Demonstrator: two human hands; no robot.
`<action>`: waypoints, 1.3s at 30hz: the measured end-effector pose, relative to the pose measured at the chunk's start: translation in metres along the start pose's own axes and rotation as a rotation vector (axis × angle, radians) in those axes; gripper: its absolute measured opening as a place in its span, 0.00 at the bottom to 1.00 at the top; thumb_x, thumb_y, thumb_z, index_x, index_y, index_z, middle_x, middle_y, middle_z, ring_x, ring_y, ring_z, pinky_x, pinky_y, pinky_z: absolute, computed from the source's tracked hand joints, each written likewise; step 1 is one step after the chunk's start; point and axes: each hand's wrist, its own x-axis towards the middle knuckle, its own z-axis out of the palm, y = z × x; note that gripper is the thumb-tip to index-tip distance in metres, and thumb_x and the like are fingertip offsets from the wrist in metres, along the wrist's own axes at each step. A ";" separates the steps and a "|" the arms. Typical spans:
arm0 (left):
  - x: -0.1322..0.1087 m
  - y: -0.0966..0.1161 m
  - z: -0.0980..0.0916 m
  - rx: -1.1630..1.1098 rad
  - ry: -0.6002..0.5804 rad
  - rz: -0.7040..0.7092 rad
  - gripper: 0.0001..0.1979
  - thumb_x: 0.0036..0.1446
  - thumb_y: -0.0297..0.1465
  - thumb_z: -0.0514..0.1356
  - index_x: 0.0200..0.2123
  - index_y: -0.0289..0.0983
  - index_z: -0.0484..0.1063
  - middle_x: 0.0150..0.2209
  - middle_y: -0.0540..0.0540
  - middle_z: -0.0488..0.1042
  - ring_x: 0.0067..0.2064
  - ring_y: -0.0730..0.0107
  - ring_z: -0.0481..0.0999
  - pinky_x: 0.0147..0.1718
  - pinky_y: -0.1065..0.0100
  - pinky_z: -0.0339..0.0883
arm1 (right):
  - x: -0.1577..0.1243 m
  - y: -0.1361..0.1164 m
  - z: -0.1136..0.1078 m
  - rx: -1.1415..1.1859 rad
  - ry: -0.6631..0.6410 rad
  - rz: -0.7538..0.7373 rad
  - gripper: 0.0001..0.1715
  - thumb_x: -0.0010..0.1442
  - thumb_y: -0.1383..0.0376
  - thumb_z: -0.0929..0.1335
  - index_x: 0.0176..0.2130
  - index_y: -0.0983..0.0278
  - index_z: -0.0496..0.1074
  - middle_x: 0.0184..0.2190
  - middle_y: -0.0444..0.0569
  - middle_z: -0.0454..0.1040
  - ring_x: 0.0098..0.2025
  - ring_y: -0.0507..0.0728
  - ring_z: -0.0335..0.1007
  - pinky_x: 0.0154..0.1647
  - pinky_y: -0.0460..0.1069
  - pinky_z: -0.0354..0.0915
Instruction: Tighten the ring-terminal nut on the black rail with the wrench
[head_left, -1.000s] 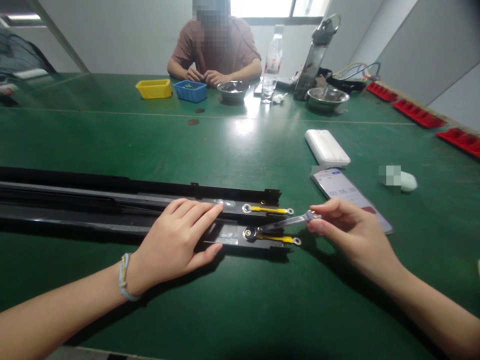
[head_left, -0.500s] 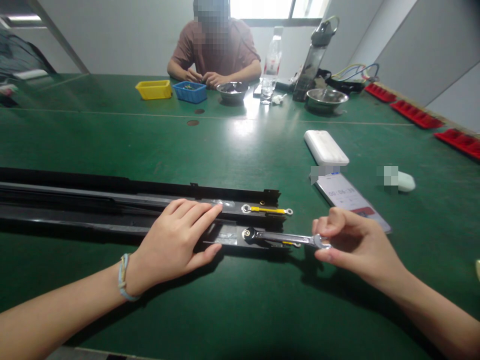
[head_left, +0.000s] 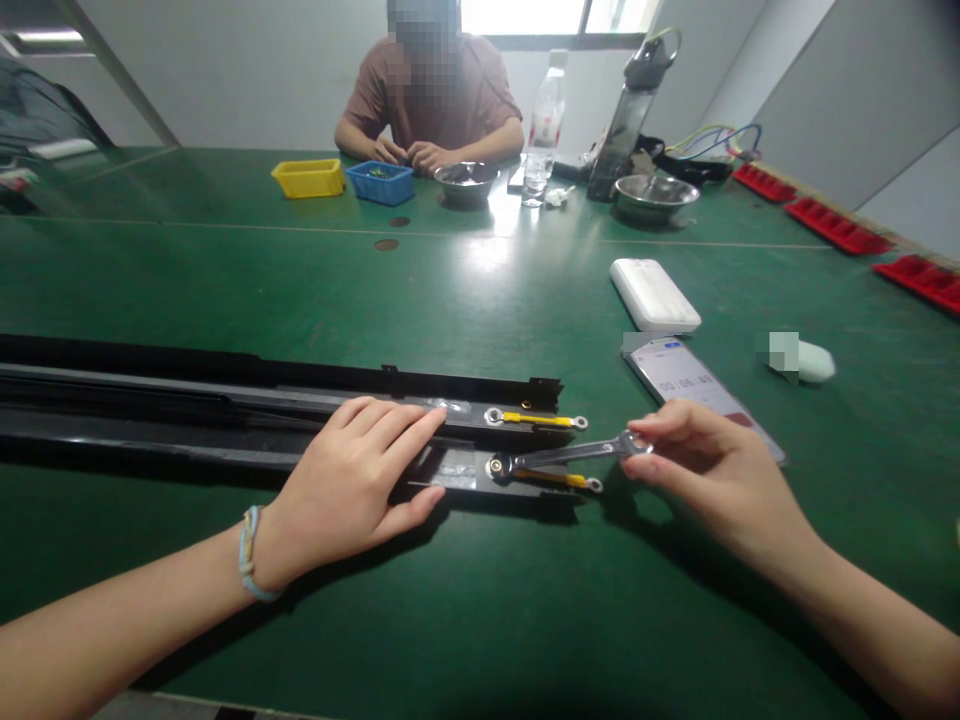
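Observation:
Two long black metal channels [head_left: 300, 379] lie side by side on the green table, their ends towards the right. My left hand [head_left: 360, 470] rests flat across both, fingers stretched out and pressing on them. In my right hand [head_left: 697, 455] a chrome combination wrench [head_left: 570, 455] is pinched by its open end. Its ring end sits around a nut on the nearer channel. A yellow wire with ring lugs [head_left: 559, 481] runs from that nut past the channel's end, partly under the wrench. On the farther channel a similar yellow wire [head_left: 536, 420] is fastened at one lug.
Beyond my right hand lie a phone [head_left: 694, 385] showing a timer, a white power bank [head_left: 655, 296] and a pale rounded object [head_left: 814, 362]. Across the table sits a person, near yellow [head_left: 307, 180] and blue bins [head_left: 380, 184], metal bowls [head_left: 656, 198] and bottles [head_left: 541, 130].
The wrench's free end has swung away from me, up in the view, with my right hand. More of the nearer yellow wire shows. My left hand has stayed in place.

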 end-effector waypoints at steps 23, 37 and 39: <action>0.000 0.000 0.000 0.008 -0.002 -0.004 0.26 0.59 0.40 0.54 0.54 0.27 0.66 0.46 0.35 0.73 0.45 0.54 0.71 0.45 0.54 0.63 | -0.009 -0.005 -0.001 0.187 -0.230 -0.083 0.12 0.45 0.68 0.77 0.27 0.59 0.72 0.24 0.42 0.72 0.28 0.52 0.70 0.27 0.45 0.68; -0.007 0.001 -0.006 0.007 -0.008 -0.010 0.26 0.59 0.41 0.54 0.55 0.28 0.65 0.47 0.36 0.73 0.45 0.54 0.71 0.45 0.54 0.63 | 0.005 -0.003 -0.002 -0.010 -0.065 0.060 0.16 0.44 0.54 0.77 0.30 0.60 0.75 0.24 0.46 0.78 0.24 0.54 0.74 0.24 0.47 0.71; -0.007 0.000 -0.008 0.001 -0.008 -0.007 0.27 0.59 0.41 0.54 0.55 0.27 0.65 0.47 0.35 0.73 0.45 0.54 0.71 0.45 0.54 0.63 | 0.005 -0.004 -0.001 -0.020 -0.057 0.068 0.16 0.44 0.54 0.76 0.30 0.61 0.75 0.24 0.46 0.78 0.25 0.55 0.75 0.24 0.48 0.72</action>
